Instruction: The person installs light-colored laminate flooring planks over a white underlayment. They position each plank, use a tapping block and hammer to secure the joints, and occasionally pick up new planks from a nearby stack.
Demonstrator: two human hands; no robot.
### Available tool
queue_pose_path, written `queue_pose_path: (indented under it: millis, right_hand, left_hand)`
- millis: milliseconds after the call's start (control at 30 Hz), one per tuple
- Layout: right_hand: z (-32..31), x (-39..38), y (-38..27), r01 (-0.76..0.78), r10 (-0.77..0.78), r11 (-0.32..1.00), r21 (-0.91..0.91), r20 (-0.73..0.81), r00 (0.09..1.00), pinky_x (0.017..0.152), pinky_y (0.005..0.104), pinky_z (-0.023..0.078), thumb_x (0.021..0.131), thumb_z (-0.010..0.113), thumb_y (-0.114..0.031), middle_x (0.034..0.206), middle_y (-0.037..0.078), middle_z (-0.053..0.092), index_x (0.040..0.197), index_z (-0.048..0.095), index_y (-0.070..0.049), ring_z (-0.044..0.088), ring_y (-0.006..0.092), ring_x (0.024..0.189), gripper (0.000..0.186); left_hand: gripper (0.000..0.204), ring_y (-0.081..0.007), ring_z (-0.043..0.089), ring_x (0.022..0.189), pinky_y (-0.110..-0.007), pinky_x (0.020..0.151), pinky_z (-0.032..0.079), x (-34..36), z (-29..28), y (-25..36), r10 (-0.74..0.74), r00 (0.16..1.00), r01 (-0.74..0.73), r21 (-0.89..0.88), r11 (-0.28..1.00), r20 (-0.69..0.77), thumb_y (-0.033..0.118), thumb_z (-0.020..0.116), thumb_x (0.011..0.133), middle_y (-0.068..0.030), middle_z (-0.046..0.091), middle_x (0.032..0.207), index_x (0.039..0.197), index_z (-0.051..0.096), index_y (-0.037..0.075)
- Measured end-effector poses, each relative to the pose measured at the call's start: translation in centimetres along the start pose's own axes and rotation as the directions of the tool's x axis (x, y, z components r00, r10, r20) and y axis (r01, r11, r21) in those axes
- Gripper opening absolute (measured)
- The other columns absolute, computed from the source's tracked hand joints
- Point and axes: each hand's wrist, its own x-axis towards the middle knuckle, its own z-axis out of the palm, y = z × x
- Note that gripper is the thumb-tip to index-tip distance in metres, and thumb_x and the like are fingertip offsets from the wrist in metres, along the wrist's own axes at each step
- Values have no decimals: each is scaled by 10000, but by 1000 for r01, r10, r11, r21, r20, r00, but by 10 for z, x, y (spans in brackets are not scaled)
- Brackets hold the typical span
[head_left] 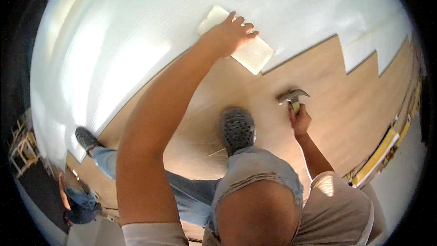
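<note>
The left hand (231, 36) hides the middle of a cream block (257, 55) at the far edge of the brown flooring (337, 91). I see the hammer (293, 96) blurred, its handle mostly concealed by the right hand (301, 120). Beside the flooring's left end, another person (83, 206) is too small to make out clearly.

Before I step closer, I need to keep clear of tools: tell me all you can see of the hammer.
The hammer has a grey, metal-looking head, slightly blurred, with a curved claw toward the picture's right and the striking face toward the left. Below, a short stretch of yellowish handle shows; the right hand grips it and hides the rest. It is held over the tan floor boards, right of the perforated dark shoe.
</note>
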Motion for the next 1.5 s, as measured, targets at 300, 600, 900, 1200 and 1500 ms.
queue_pose_path:
  millis: [300, 600, 900, 1200, 1500]
  right_hand:
    - [14, -9, -5, 43, -44, 998, -38, -47, 998, 534, 455, 496, 909, 739, -353, 704, 190, 644, 1020, 598, -78, 646, 389, 603, 328]
    - [12, -1, 0, 16, -16, 1000, -14, -17, 1000, 548, 480, 519, 903, 730, -388, 745, 185, 666, 997, 577, -92, 660, 405, 638, 346]
    - [11, -3, 0, 2, -2, 998, -67, 2, 1000, 569, 478, 523, 900, 733, -398, 738, 206, 662, 1072, 599, -85, 659, 409, 646, 380]
    - [-26, 50, -10, -194, 104, 828, 526, 195, 975, 476, 291, 460, 974, 689, -236, 697, 9, 552, 1078, 511, -71, 539, 105, 562, 264]
    - [-54, 274, 9, -87, -6, 883, 460, 195, 981, 408, 281, 309, 1009, 608, -276, 634, -39, 432, 918, 516, -89, 382, 97, 460, 227]
  left_hand:
    - [909, -268, 466, 1353, -459, 1259, 275, 59, -22, 4, 193, 968, -192, -24, 981, 159, 31, 890, 629, -44, 522, 1405, 1434, 495, 178]
    - [852, -259, 481, 1342, -455, 1264, 275, 67, -24, 8, 173, 971, -167, -48, 985, 163, 44, 884, 644, -28, 545, 1389, 1406, 524, 165]
    - [619, -252, 399, 1429, -441, 1271, 254, 67, 0, 23, 73, 990, -62, -94, 994, 117, 74, 702, 855, -7, 480, 1497, 1431, 513, 201]
    - [1260, -329, 196, 1534, -480, 1261, 175, -21, 22, 74, -258, 959, 220, -275, 936, -114, 511, 919, 542, -144, 204, 1662, 1573, 310, 118]
    - [1273, -374, 131, 1537, -517, 1265, 66, -41, 40, 98, -402, 903, 370, -201, 907, -149, 766, 798, 532, -135, 182, 1672, 1566, 356, 169]
